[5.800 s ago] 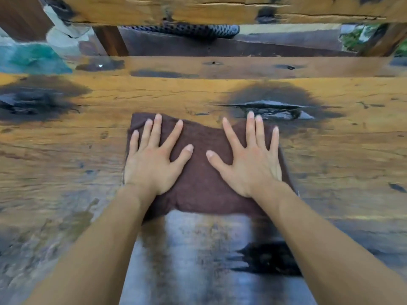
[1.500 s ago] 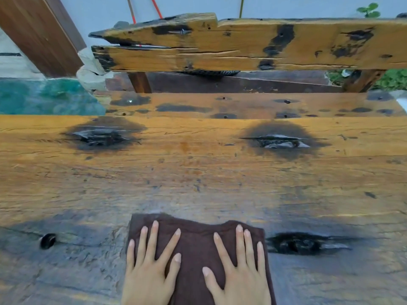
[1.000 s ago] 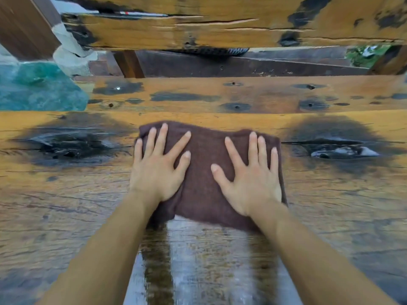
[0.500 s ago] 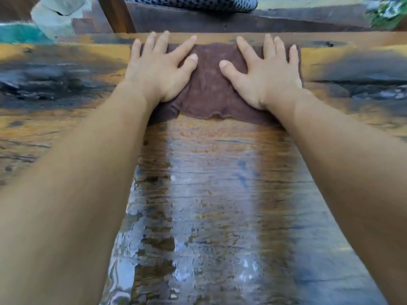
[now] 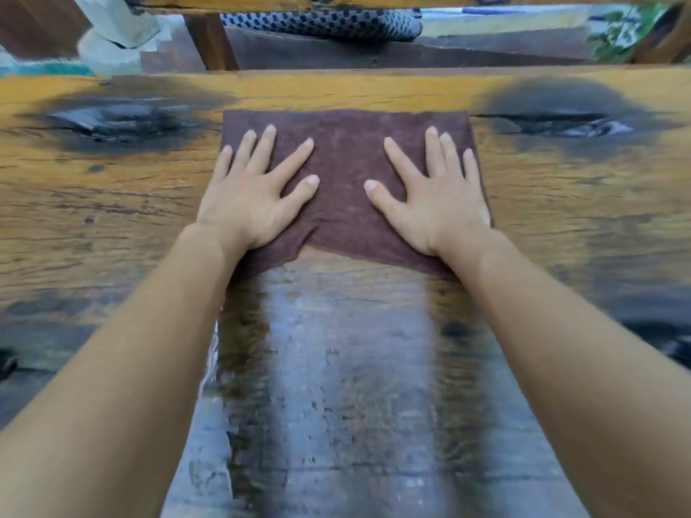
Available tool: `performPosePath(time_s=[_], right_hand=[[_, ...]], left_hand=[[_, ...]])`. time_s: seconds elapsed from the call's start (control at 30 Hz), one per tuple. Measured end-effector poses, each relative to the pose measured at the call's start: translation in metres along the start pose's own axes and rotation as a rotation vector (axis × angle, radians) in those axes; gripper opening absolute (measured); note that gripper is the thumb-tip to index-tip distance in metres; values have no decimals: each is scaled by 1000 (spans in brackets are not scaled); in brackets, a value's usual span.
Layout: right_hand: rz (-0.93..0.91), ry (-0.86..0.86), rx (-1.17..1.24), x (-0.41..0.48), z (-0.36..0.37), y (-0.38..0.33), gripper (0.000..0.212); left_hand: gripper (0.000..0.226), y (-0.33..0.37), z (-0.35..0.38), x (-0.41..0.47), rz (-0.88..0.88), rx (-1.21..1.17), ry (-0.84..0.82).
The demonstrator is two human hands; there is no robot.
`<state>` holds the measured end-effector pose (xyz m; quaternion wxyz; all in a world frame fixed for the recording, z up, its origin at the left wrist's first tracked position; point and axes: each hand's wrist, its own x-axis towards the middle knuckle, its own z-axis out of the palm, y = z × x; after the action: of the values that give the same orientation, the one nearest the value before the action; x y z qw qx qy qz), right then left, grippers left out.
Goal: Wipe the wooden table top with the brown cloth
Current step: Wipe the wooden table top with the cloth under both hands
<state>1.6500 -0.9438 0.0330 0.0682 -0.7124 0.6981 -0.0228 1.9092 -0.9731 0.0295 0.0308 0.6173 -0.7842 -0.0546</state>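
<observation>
Brown cloth [image 5: 347,155] flat near bench [image 5: 112,218] far edge. Left grip [image 5: 254,203] and right grip [image 5: 435,207] press it, fingers straight and spread, clasping nothing. Wet centre lane [image 5: 336,368] looks wiped; dry flanks not yet done.

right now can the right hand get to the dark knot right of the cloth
Probably yes: the right hand lies flat on the brown cloth, and only bare table top lies between it and the dark knot.

Brown cloth [image 5: 344,162] flat on apparently damp table top [image 5: 112,226]
</observation>
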Motion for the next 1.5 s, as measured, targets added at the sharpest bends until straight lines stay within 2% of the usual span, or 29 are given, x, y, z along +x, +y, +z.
performPosePath(time_s=[0.5,1.23,1.5], right_hand=[[-77,-33,44,-212,16,-8,84],[-103,-82,80,-428,21,-12,75],[-86,-28,86,-517,25,-23,74]], left_hand=[[66,44,10,-217,-47,2,-31],[64,99,9,-434,-43,-3,-71],[59,114,0,-518,-54,-23,-106]])
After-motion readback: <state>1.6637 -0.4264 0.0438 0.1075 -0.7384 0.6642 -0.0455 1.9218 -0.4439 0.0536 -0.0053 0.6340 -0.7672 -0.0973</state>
